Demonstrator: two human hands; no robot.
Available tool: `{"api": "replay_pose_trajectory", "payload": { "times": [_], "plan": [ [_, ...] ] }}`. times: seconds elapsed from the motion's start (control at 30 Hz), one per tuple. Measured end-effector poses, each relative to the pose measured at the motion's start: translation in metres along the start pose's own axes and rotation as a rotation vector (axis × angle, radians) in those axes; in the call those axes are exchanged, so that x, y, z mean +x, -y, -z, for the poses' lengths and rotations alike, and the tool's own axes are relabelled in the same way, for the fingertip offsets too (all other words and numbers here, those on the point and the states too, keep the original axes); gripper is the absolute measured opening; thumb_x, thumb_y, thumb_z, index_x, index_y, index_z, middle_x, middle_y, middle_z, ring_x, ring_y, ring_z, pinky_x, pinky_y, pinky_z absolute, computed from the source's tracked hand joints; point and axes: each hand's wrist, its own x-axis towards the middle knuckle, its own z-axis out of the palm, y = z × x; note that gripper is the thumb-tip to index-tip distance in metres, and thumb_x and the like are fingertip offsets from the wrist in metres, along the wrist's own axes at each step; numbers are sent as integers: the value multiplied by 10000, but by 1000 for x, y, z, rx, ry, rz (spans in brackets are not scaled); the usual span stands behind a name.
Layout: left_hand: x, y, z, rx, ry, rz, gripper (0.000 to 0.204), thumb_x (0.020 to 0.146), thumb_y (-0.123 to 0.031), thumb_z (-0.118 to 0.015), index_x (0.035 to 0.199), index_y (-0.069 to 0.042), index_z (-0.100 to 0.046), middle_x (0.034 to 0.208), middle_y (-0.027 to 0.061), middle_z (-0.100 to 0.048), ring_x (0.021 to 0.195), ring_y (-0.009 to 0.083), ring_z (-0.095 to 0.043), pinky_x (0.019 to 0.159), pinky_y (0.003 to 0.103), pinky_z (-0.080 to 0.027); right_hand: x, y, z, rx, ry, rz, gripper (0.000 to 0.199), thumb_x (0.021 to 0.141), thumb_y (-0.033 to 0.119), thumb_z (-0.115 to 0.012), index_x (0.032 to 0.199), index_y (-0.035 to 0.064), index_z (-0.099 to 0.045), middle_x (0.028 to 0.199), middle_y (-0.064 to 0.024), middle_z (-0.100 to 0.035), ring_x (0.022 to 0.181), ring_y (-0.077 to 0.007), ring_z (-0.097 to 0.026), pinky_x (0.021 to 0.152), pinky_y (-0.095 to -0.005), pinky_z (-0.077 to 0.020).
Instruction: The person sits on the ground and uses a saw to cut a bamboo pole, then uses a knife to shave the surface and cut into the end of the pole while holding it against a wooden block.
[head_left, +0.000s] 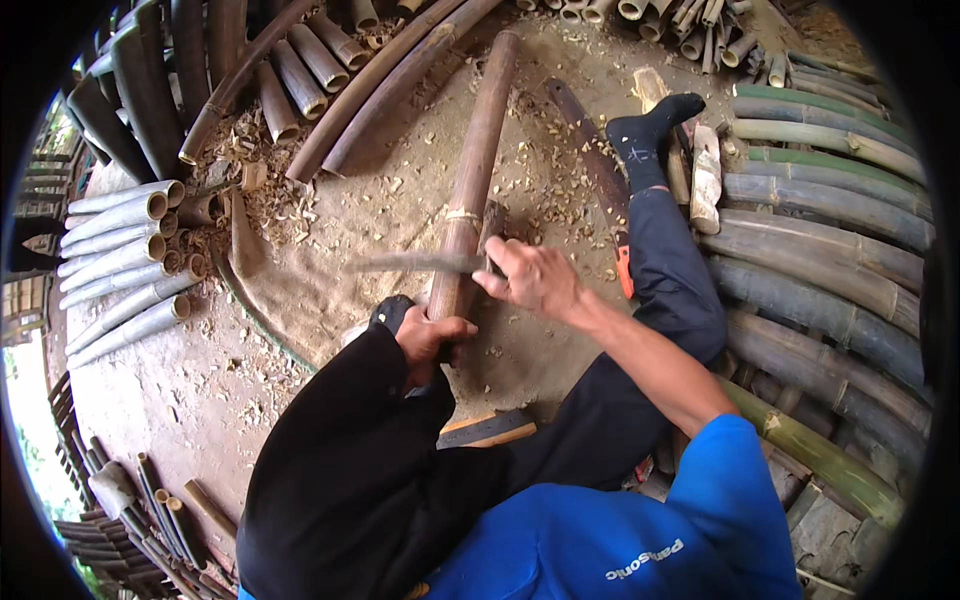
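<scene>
Outdoors, seated on the dirt floor (560,90): a long bamboo pole (470,180) being worked with a blade (415,263).

Stacked bamboo stems (830,290) lie along the person's right, cut bamboo tubes (125,260) in a row at the left, likely kept within reach. The pole runs away from the body across a brown mat (300,290); its near end sits in the left hand (432,340), closed around it, apparently to steady it. Right hand (530,278) is closed on the blade's handle, blade lying crosswise against the pole beside a pale binding. Wood chips (260,200) litter the ground. No packages or signs are visible; only white lettering on the blue shirt (600,550).
</scene>
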Motion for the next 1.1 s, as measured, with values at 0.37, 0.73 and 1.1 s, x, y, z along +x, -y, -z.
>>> {"api": "replay_pose_trajectory", "payload": {
  "times": [0.37,0.73,1.1],
  "plan": [
    [4,3,-6,55,-20,-9,592,784,-289,-888,1178,48,-603,926,82,-679,750,164,-656,615,304,-511,-1,-18,41,121,73,-586,517,1048,514,-473,987,1,-513,728,-212,-631,717,-443,-656,653,-537,-479],
    [28,22,-4,498,-295,-108,566,698,-203,-817,1124,102,-602,858,173,-688,674,226,-693,544,345,-554,-19,6,-9,-16,156,-112,432,985,446,-610,993,31,-489,843,-253,-655,741,-482,-668,620,-542,-559],
    [33,0,-16,592,-303,-135,407,709,-149,-802,939,114,-593,663,103,-613,480,190,-593,407,344,-464,16,-32,-6,-162,-37,-281,488,1000,498,-564,955,16,-504,738,-223,-669,640,-396,-706,523,-492,-577]
  ]
}}
